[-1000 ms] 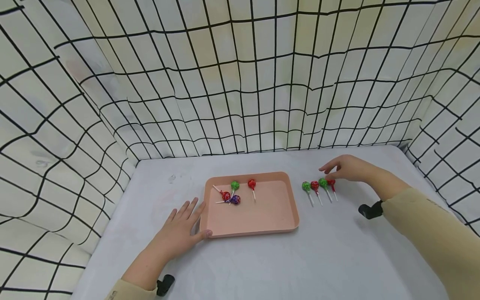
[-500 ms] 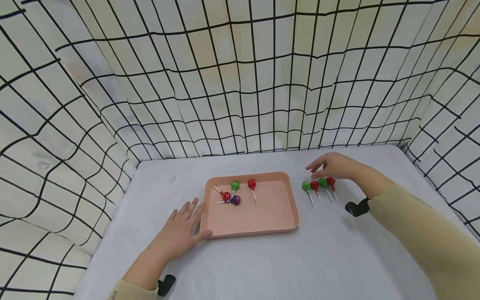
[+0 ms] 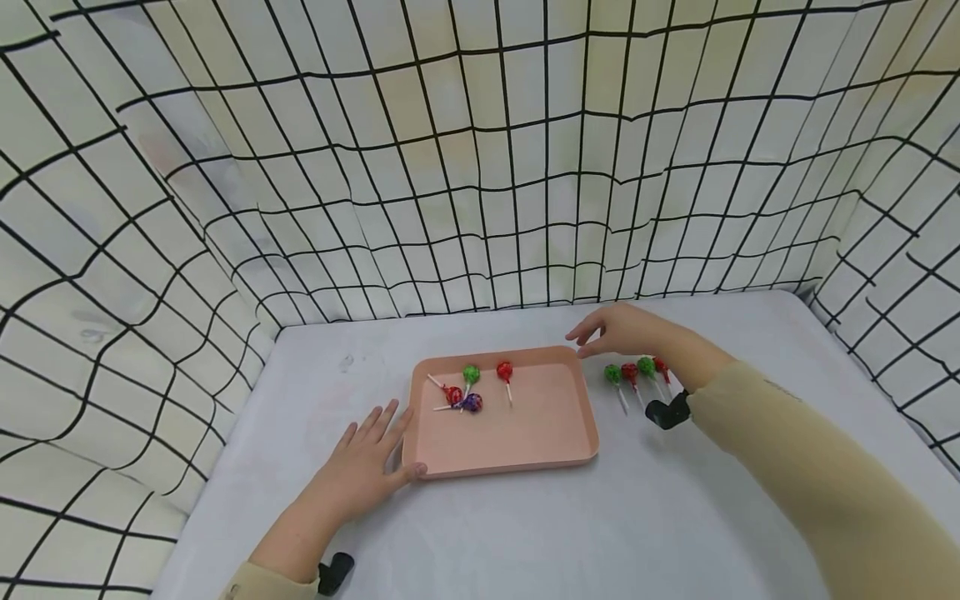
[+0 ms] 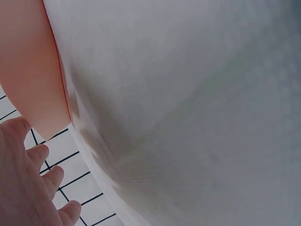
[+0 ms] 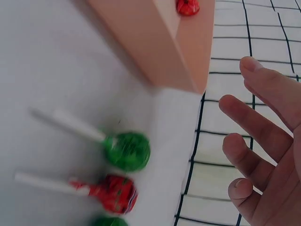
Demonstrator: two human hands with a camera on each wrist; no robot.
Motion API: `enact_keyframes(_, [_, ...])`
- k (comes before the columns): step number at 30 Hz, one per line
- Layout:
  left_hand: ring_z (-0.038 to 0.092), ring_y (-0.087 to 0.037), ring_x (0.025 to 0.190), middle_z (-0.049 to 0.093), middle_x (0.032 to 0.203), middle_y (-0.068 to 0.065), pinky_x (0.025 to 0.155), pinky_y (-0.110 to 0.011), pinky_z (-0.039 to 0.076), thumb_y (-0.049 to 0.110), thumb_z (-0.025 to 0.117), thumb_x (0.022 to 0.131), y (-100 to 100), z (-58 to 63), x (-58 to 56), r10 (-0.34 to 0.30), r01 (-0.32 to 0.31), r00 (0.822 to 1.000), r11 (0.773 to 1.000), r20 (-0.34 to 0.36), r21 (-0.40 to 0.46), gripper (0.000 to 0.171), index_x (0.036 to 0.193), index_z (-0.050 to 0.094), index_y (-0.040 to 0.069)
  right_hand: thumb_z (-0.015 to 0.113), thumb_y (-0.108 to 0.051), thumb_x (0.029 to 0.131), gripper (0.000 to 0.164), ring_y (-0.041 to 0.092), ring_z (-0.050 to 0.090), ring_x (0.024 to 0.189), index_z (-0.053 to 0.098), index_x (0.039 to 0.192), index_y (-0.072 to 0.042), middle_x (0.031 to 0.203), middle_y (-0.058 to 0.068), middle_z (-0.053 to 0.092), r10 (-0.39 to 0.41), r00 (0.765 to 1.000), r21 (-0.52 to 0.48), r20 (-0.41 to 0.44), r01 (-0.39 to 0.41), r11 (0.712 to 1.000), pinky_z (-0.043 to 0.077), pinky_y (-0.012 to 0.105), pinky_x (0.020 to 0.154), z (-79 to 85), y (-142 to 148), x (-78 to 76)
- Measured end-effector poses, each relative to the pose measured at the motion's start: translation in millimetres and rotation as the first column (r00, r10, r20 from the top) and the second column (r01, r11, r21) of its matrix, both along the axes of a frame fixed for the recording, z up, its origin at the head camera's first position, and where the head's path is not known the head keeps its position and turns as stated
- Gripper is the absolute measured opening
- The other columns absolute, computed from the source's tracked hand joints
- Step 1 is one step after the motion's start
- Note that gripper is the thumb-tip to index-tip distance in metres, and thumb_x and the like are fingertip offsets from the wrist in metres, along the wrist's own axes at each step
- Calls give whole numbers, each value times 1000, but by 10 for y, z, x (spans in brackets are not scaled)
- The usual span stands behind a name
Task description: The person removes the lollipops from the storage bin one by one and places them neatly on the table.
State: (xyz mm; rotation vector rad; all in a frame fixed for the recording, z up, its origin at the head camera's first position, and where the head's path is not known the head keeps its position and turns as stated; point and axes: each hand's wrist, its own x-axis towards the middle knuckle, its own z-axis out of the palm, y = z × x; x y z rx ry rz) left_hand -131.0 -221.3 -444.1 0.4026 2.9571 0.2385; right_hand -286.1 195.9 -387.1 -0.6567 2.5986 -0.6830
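Note:
My left hand [image 3: 363,475] lies spread at the left side of the peach tray [image 3: 517,442], thumb and fingers touching its edge. Inside the tray, a green lollipop [image 3: 471,373], a red lollipop [image 3: 453,395] and a purple lollipop [image 3: 472,402] cluster at the left. Another red lollipop [image 3: 505,369] lies apart from them, near the back wall. My right hand [image 3: 630,330] hovers by the tray's back right corner. In the right wrist view its fingers [image 5: 256,122] are loosely bent and hold nothing.
Right of the tray, several lollipops lie in a row on the white table [image 3: 525,533], among them a green lollipop [image 3: 613,374] and a red lollipop [image 3: 630,372]. The right forearm partly covers the row's far end. White walls with a black grid [image 3: 517,167] enclose the table.
My right hand has moved left, from above the row of lollipops to the tray's back right corner. The left hand and the lollipops have stayed in place.

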Motion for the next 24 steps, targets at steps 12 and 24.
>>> enact_keyframes(12, [14, -39, 150, 16, 165, -12, 117, -64, 11, 67, 56, 89, -10, -6, -4, 15, -14, 1000, 1000, 11, 0, 92, 159, 25, 16, 70, -27, 93, 32, 19, 60, 109, 71, 125, -25, 111, -8, 71, 10, 1000, 28, 1, -10, 1000, 52, 42, 92, 74, -554, -66])
enact_keyframes(24, [15, -38, 150, 16, 165, -12, 118, -63, 12, 64, 57, 90, -2, 22, 1, 6, -6, 1000, 1000, 16, 1, 90, 158, 26, 15, 71, -26, 92, 26, 17, 58, 109, 75, 117, -31, 107, -9, 69, 18, 999, 68, 33, -20, 998, 50, 40, 95, -2, -861, -57])
